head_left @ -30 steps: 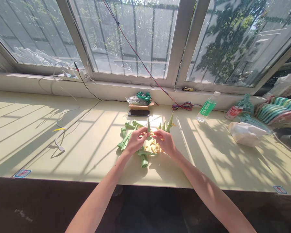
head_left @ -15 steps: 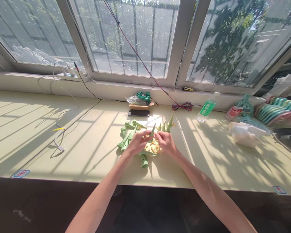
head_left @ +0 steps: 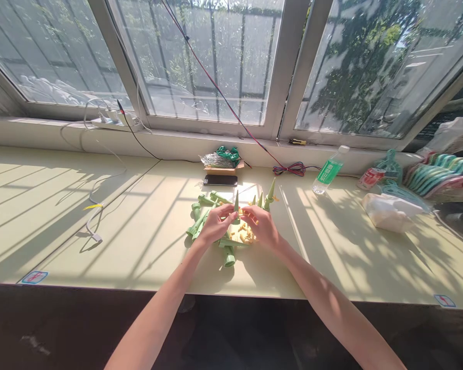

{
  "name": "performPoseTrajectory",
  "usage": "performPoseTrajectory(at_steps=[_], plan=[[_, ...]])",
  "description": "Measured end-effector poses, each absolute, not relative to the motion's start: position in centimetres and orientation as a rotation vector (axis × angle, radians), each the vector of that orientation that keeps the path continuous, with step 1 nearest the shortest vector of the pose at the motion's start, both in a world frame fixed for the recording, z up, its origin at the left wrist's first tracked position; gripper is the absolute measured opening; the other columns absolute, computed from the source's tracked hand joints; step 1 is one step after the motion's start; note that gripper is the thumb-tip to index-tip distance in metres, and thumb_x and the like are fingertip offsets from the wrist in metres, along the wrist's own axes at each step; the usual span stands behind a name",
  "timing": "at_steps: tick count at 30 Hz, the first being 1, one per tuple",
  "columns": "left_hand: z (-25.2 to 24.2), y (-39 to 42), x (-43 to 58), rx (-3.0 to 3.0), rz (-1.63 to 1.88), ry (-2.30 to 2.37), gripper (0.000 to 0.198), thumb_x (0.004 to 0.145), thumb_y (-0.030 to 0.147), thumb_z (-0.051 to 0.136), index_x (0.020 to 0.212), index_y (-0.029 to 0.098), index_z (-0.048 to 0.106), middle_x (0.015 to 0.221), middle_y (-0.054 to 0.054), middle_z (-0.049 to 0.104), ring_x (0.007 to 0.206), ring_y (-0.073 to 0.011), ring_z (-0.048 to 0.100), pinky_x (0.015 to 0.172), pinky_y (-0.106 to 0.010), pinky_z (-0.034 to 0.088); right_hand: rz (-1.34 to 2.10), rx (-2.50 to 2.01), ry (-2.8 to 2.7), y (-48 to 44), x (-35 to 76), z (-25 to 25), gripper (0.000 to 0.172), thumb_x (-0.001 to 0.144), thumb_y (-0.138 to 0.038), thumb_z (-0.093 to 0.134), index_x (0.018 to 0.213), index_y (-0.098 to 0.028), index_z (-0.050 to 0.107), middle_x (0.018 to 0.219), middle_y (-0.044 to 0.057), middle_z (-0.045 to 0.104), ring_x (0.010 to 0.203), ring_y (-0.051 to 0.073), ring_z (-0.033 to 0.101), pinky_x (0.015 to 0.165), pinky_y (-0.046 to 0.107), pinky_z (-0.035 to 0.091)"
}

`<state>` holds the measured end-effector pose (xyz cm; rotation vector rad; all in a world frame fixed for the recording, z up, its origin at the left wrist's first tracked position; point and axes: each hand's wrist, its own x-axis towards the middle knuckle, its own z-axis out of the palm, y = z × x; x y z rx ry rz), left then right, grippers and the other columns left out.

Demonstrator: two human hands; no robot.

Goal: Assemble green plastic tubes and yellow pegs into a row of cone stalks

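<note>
My left hand (head_left: 218, 224) is closed around a green cone (head_left: 236, 204), which stands upright with its tip pointing up. My right hand (head_left: 261, 224) pinches a small yellow piece (head_left: 241, 211) against the cone's side; the fingers partly hide it. Below and between the hands lies a pile of small yellow pieces (head_left: 245, 234). Several green cones (head_left: 196, 226) lie heaped left of my left hand, and one lying cone (head_left: 229, 257) points its open base toward me. Beyond my right hand, several cones (head_left: 270, 196) stand upright, the tallest with a yellow piece on its side.
A black phone (head_left: 220, 180) lies before a small open box (head_left: 220, 169) at the back. To the right are a green-labelled bottle (head_left: 327, 171), a red can (head_left: 371, 178), a white packet (head_left: 389, 211) and stacked hangers (head_left: 440, 174). A white cable (head_left: 96, 198) crosses the table's left side.
The cone in my left hand has gone from leaning right to upright and shifted slightly left. My right hand's fingers have moved left to the cone's side.
</note>
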<state>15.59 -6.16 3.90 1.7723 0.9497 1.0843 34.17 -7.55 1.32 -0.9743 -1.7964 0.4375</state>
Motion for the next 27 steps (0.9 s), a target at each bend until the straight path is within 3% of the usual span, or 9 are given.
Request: performPoseTrajectory(at_steps=[7, 17, 23, 27], plan=[[4.1, -6.4, 15.7, 1.783, 1.062, 0.938, 0.039, 0.088, 0.049, 0.064, 0.107, 0.016, 0.072, 0.106, -0.011, 0.074, 0.101, -0.0258, 0.071, 0.086, -0.037, 0.059, 0.383, -0.933, -1.852, -7.4, 34.3, 1.1, 0.031, 0.101, -0.041, 0.048, 0.089, -0.019, 0.067, 0.081, 0.005, 0.067, 0.069, 0.016, 0.060, 0.065, 0.028, 0.049], [3.9, -6.4, 15.8, 1.835, 1.056, 0.950, 0.036, 0.087, 0.045, 0.065, 0.110, 0.018, 0.074, 0.104, -0.009, 0.073, 0.082, -0.0197, 0.067, 0.069, -0.030, 0.059, 0.420, -1.050, -1.889, -8.3, 34.1, 1.5, 0.044, 0.104, -0.044, 0.034, 0.069, -0.022, 0.046, 0.061, -0.001, 0.045, 0.054, 0.014, 0.040, 0.053, 0.028, 0.034], [4.1, -6.7, 16.1, 1.889, 1.059, 0.968, 0.034, 0.088, 0.040, 0.062, 0.109, 0.018, 0.076, 0.095, -0.008, 0.073, 0.069, -0.0151, 0.059, 0.056, -0.025, 0.053, 0.643, -1.086, -1.741, -7.8, 33.6, 1.1, 0.050, 0.102, -0.056, 0.032, 0.065, -0.023, 0.038, 0.054, -0.003, 0.042, 0.047, 0.012, 0.039, 0.047, 0.027, 0.032], [4.0, -6.6, 16.1, 1.871, 1.082, 0.961, 0.036, 0.087, 0.042, 0.065, 0.110, 0.018, 0.076, 0.098, -0.009, 0.073, 0.072, -0.0158, 0.061, 0.060, -0.026, 0.055, 0.747, -1.108, -1.654, -7.7, 33.4, 1.0, 0.055, 0.100, -0.064, 0.033, 0.062, -0.023, 0.034, 0.052, -0.003, 0.038, 0.046, 0.011, 0.038, 0.044, 0.025, 0.031]])
